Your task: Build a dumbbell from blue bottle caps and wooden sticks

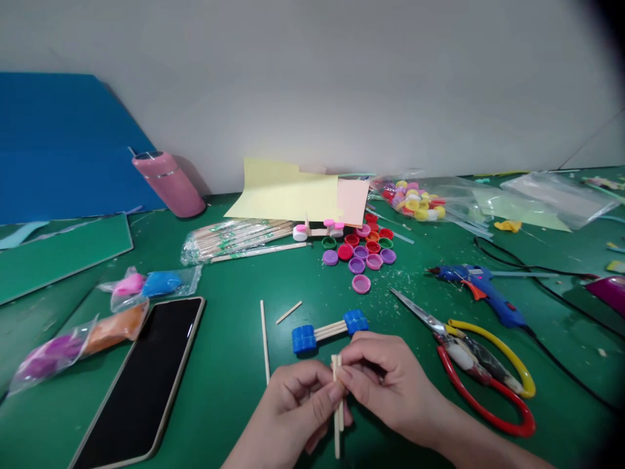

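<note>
Low in the middle of the view, my left hand [305, 404] and my right hand [385, 384] pinch short wooden sticks [336, 430] between thumbs and fingers. The sticks stand side by side, one reaching lower than the other; fingers hide part of them. Just beyond my hands lies a small piece with blue caps [304, 339] at both ends, joined by several wooden sticks [329, 331]. Left of it rest a long loose stick [264, 339] and a short one [289, 312].
Scissors [469, 358] and a blue glue gun [481, 286] with its cord lie at right. A phone [141, 384] and bagged clay [117, 326] are at left. Bottle caps [361, 284], bagged sticks [239, 238], paper [283, 195] and a pink tumbler [170, 185] stand farther back.
</note>
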Available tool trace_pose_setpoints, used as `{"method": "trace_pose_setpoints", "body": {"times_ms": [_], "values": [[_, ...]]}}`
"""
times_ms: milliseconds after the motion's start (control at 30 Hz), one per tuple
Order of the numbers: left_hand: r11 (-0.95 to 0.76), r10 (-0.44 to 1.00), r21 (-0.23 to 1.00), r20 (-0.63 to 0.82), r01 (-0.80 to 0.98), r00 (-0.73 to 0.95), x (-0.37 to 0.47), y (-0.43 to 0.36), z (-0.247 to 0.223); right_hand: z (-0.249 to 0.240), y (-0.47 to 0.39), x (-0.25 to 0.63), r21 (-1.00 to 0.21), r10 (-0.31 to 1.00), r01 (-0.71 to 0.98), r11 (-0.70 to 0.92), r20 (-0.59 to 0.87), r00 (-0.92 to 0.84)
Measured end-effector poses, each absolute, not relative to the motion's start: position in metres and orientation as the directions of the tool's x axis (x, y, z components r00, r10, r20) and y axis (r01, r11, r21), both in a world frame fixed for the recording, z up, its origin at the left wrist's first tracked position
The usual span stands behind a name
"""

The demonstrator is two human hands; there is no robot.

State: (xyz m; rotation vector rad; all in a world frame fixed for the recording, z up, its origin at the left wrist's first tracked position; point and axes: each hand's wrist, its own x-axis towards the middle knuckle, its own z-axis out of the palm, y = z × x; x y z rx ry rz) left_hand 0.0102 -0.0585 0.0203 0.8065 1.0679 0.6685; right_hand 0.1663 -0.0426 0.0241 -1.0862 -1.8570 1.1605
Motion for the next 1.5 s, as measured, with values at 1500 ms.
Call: {"method": "trace_pose_setpoints", "body": {"times_ms": [1500], "values": [[0.65, 0.745, 0.704, -0.516, -0.287, 0.422, 0.026, -0.063, 0.019, 0.022, -0.031, 0.166, -0.998, 0.996, 0.03, -0.058, -0.06, -0.063]]}}
